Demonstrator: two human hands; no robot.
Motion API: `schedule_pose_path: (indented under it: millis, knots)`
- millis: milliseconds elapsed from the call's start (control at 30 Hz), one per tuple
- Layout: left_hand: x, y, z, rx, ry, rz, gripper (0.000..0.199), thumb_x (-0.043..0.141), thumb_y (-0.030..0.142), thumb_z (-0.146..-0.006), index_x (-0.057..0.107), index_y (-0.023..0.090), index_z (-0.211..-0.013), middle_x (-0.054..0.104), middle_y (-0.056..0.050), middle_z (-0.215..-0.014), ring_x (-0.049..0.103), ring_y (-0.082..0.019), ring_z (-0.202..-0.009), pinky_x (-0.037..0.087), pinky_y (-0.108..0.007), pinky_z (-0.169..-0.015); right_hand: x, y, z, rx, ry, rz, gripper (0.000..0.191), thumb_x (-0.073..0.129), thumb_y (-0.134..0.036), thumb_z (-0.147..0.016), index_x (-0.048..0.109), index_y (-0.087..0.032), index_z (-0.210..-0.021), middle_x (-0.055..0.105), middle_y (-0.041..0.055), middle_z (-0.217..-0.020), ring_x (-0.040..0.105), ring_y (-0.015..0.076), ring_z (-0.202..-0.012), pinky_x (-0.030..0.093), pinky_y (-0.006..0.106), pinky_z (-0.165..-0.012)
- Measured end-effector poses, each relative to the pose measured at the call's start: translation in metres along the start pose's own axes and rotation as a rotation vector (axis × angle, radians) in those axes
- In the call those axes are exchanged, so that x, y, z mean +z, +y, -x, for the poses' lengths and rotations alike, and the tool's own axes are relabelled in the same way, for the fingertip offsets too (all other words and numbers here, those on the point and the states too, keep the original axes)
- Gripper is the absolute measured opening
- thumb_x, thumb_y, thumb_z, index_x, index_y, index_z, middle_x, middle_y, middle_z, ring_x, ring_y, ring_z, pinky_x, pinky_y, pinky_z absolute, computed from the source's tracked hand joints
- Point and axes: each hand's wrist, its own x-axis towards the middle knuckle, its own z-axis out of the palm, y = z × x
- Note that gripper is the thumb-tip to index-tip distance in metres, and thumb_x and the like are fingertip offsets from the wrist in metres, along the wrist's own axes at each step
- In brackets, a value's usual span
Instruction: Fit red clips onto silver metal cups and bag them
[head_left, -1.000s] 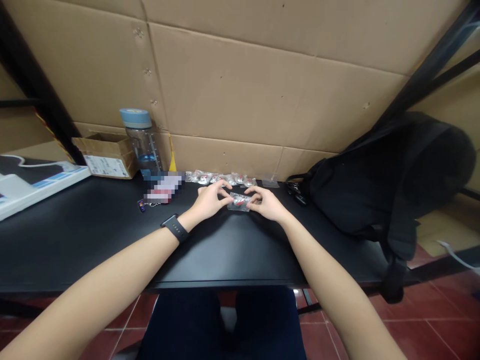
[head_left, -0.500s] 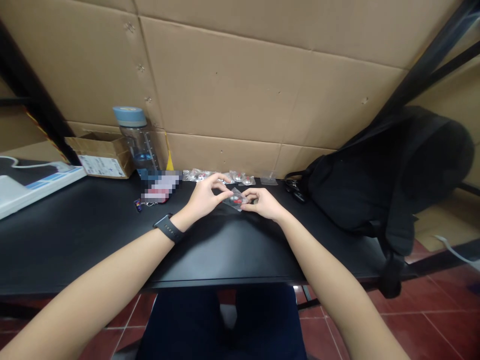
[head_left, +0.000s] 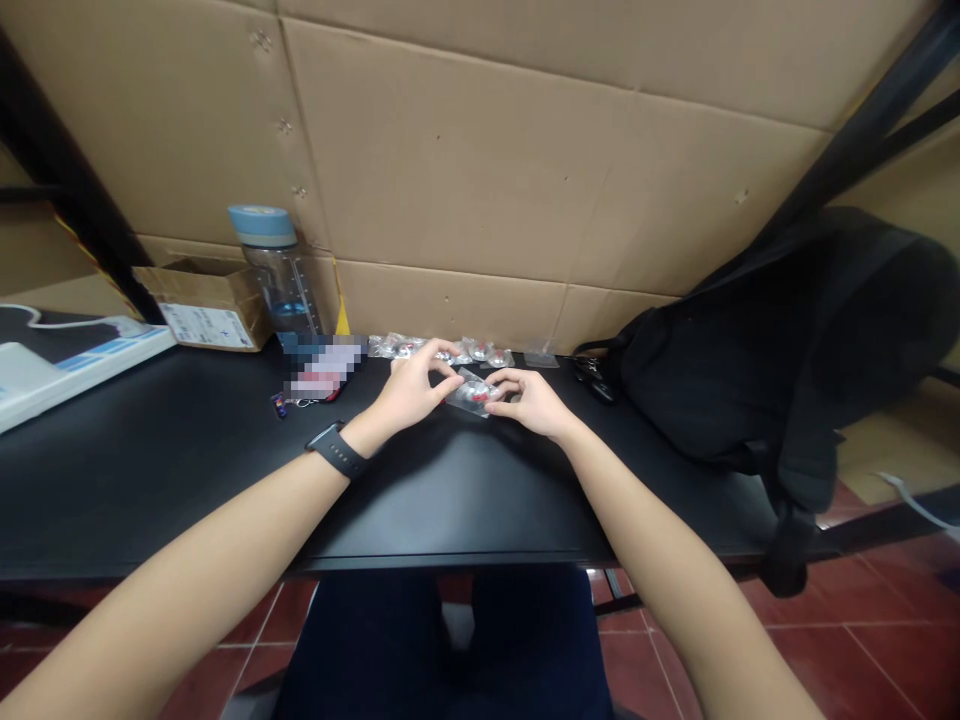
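Between my two hands is a small clear plastic bag [head_left: 472, 393] with a silvery and red item inside, held just above the black table [head_left: 450, 510]. My left hand [head_left: 420, 388] pinches the bag's left edge between thumb and fingertip. On its right side, my right hand [head_left: 529, 402] grips it with thumb and fingers. Behind my hands, several similar small bags [head_left: 480, 350] lie in a row along the cardboard wall; my left hand partly hides some of them. A flat clear bag [head_left: 541, 358] lies to the right of the row.
At the left stand a white power strip [head_left: 90, 370], an open cardboard box [head_left: 206, 322] and a blue-lidded bottle [head_left: 277, 280]. A blurred-out flat item [head_left: 326, 370] lies nearby. Keys [head_left: 592, 380] and a black backpack [head_left: 720, 350] are at the right.
The small bag has turned between my fingers, showing more of its silvery content. Both hands stay on it, and the camera view has shifted slightly.
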Motion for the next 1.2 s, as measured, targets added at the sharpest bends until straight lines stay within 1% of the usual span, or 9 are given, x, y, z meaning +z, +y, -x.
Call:
schedule_pose_path:
  millis: [100, 233, 433, 600, 733, 833, 967, 1033, 1200]
  knots:
    - [-0.002, -0.009, 0.000, -0.016, -0.121, 0.018, 0.042, 0.071, 0.028, -0.086, 0.054, 0.027, -0.125, 0.077, 0.002, -0.087, 0.074, -0.023, -0.097, 0.043, -0.045, -0.105, -0.002, -0.002, 0.001, 0.009, 0.002, -0.029, 0.040, 0.082, -0.028, -0.072, 0.070, -0.018, -0.108, 0.076, 0.0024, -0.080, 0.072, 0.0200, -0.076, 0.054, 0.035, -0.084]
    - [-0.004, -0.017, 0.000, 0.027, -0.275, 0.116, 0.047, 0.073, 0.030, -0.084, 0.055, 0.026, -0.127, 0.077, 0.001, -0.088, 0.075, -0.022, -0.095, 0.047, -0.039, -0.103, -0.002, -0.001, 0.001, 0.007, 0.005, -0.022, 0.047, 0.081, -0.026, -0.071, 0.067, -0.019, -0.115, 0.075, 0.0004, -0.078, 0.070, 0.0180, -0.073, 0.054, 0.033, -0.082]
    - [0.003, -0.020, 0.002, -0.015, -0.291, 0.133, 0.043, 0.074, 0.032, -0.083, 0.061, 0.027, -0.124, 0.078, 0.000, -0.089, 0.076, -0.023, -0.089, 0.052, -0.037, -0.095, -0.002, 0.002, 0.000, 0.028, 0.006, 0.010, 0.047, 0.080, -0.025, -0.071, 0.067, -0.019, -0.115, 0.075, 0.0007, -0.079, 0.070, 0.0184, -0.075, 0.054, 0.033, -0.082]
    - [0.007, -0.018, 0.003, -0.050, -0.236, 0.117, 0.039, 0.079, 0.032, -0.079, 0.068, 0.027, -0.116, 0.079, 0.000, -0.086, 0.076, -0.023, -0.090, 0.053, -0.036, -0.094, -0.002, 0.001, 0.000, 0.014, 0.010, -0.038, 0.049, 0.079, -0.027, -0.072, 0.064, -0.018, -0.118, 0.076, 0.0021, -0.081, 0.071, 0.0192, -0.075, 0.054, 0.034, -0.081]
    - [0.005, -0.016, 0.000, -0.079, -0.156, 0.123, 0.035, 0.079, 0.030, -0.079, 0.068, 0.026, -0.112, 0.080, -0.001, -0.086, 0.076, -0.024, -0.092, 0.052, -0.038, -0.096, 0.000, 0.000, -0.001, -0.027, 0.030, -0.062, 0.065, 0.075, -0.029, -0.075, 0.050, -0.021, -0.135, 0.073, 0.0007, -0.081, 0.069, 0.0193, -0.076, 0.053, 0.034, -0.079]
    - [0.000, -0.019, -0.003, -0.096, -0.114, 0.106, 0.035, 0.079, 0.032, -0.079, 0.068, 0.026, -0.112, 0.079, -0.001, -0.085, 0.076, -0.025, -0.095, 0.052, -0.040, -0.097, 0.001, 0.000, 0.000, -0.054, 0.070, 0.065, 0.073, 0.073, -0.031, -0.077, 0.041, -0.024, -0.142, 0.072, 0.0024, -0.091, 0.069, 0.0212, -0.086, 0.052, 0.037, -0.084]
    - [-0.014, -0.037, -0.011, -0.109, -0.018, 0.028, 0.034, 0.078, 0.034, -0.080, 0.069, 0.026, -0.112, 0.079, -0.003, -0.092, 0.075, -0.026, -0.098, 0.051, -0.041, -0.096, -0.002, 0.002, 0.001, 0.001, 0.221, 0.422, 0.070, 0.070, -0.035, -0.080, 0.041, -0.034, -0.143, 0.070, 0.0054, -0.114, 0.063, 0.0270, -0.107, 0.042, 0.050, -0.099]
    - [-0.024, -0.050, -0.018, -0.143, 0.036, -0.045, 0.035, 0.079, 0.035, -0.079, 0.069, 0.026, -0.111, 0.079, -0.003, -0.094, 0.075, -0.025, -0.098, 0.051, -0.040, -0.096, -0.006, 0.003, 0.001, 0.018, 0.250, 0.514, 0.068, 0.067, -0.036, -0.082, 0.040, -0.036, -0.144, 0.069, 0.0065, -0.120, 0.061, 0.0299, -0.113, 0.037, 0.055, -0.101]
    - [-0.045, -0.084, -0.035, -0.274, 0.039, -0.212, 0.039, 0.078, 0.034, -0.077, 0.067, 0.024, -0.113, 0.080, -0.003, -0.090, 0.074, -0.025, -0.094, 0.049, -0.038, -0.092, -0.021, 0.006, 0.002, 0.040, 0.275, 0.596, 0.064, 0.063, -0.038, -0.083, 0.041, -0.037, -0.143, 0.067, 0.0071, -0.123, 0.058, 0.0314, -0.116, 0.038, 0.051, -0.097]
